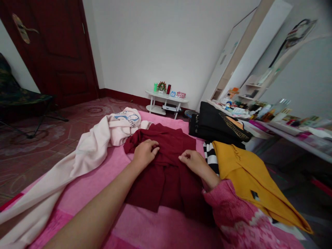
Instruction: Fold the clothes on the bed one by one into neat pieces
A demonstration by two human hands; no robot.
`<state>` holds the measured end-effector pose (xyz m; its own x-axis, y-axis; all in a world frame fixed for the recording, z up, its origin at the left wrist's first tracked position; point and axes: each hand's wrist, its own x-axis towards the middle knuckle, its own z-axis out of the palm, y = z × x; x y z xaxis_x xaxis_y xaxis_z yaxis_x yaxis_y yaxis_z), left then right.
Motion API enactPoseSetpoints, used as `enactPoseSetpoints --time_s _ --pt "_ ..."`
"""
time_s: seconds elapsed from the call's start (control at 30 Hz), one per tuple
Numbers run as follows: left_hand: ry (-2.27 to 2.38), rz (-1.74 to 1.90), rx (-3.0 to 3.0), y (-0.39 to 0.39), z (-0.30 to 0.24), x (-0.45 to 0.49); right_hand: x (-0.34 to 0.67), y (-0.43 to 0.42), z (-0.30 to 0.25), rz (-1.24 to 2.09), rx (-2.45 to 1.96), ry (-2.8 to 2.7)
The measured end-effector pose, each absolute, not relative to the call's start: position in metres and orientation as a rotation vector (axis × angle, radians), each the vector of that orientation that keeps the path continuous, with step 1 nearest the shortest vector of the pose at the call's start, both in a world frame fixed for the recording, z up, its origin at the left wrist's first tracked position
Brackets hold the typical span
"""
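A dark red top lies partly folded on the pink bed cover, with creases across its middle and flaps of cloth toward me. My left hand rests on its left side, fingers curled in against the cloth. On the right side, my right hand has thumb and fingertips pinched together at the fabric; the bit of cloth between them is small and partly hidden. A pale pink sweatshirt with a blue print sprawls along the left of the bed.
To the right lie a folded mustard garment, a black-and-white striped one and folded black clothes. A cluttered dressing table stands beyond them. A small white table is by the wall, and a camouflage chair at left.
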<state>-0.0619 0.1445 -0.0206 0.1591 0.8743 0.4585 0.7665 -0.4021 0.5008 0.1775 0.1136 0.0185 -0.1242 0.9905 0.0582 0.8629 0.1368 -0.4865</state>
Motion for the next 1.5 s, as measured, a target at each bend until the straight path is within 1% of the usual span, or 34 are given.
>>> enactPoseSetpoints --time_s 0.1,0.2,0.3,0.43,0.5,0.6,0.67,0.73,0.83,0.9,0.93,0.97,1.0,1.1,1.17,1.27,1.4,1.5 --pt "1.465 0.96 2.334 0.132 -0.017 -0.05 0.17 0.064 0.036 0.462 -1.898 -2.231" --pt "1.369 0.953 2.376 0.128 -0.021 -0.04 0.162 0.033 0.05 0.43 -1.949 -2.445" --pt "1.349 0.959 2.369 0.133 -0.028 -0.034 0.155 0.022 0.054 0.371 -1.963 -2.61" --pt "1.323 0.979 2.345 0.147 -0.036 -0.029 0.155 0.023 0.045 0.368 -1.841 -2.704" --pt "1.292 1.022 2.321 0.153 -0.037 -0.028 0.16 0.027 0.041 0.456 -1.723 -2.652" --pt "1.271 1.091 2.293 0.161 -0.033 -0.029 0.168 0.034 0.042 0.728 -1.584 -2.428" --pt "1.296 1.136 2.268 0.164 -0.027 -0.031 0.169 0.036 0.045 0.877 -1.548 -2.224" --pt "1.327 1.224 2.216 0.165 -0.021 -0.034 0.167 0.035 0.045 0.943 -1.53 -2.091" --pt "1.315 1.296 2.159 0.164 -0.021 -0.038 0.16 0.032 0.036 1.126 -1.491 -2.146" --pt "1.29 1.274 2.173 0.162 -0.026 -0.039 0.158 0.033 0.027 1.281 -1.446 -2.22" --pt "1.286 1.263 2.187 0.161 -0.028 -0.04 0.157 0.035 0.024 1.303 -1.437 -2.23" --pt "1.289 1.261 2.199 0.16 -0.031 -0.04 0.157 0.038 0.021 1.249 -1.451 -2.217" --pt "1.299 1.263 2.206 0.159 -0.033 -0.04 0.157 0.042 0.018 1.111 -1.485 -2.182" --pt "1.361 1.244 2.207 0.155 -0.033 -0.038 0.156 0.052 0.006 0.485 -1.572 -2.081" --pt "1.418 1.198 2.227 0.153 -0.031 -0.035 0.153 0.056 -0.005 0.237 -1.568 -2.149" --pt "1.537 1.09 2.266 0.149 -0.029 -0.031 0.149 0.057 -0.018 0.241 -1.595 -2.328" --pt "1.758 0.946 2.271 0.144 -0.029 -0.026 0.145 0.056 -0.018 0.299 -1.677 -2.321" --pt "1.908 0.855 2.355 0.143 -0.025 -0.02 0.142 0.054 -0.018 0.279 -1.666 -2.317"
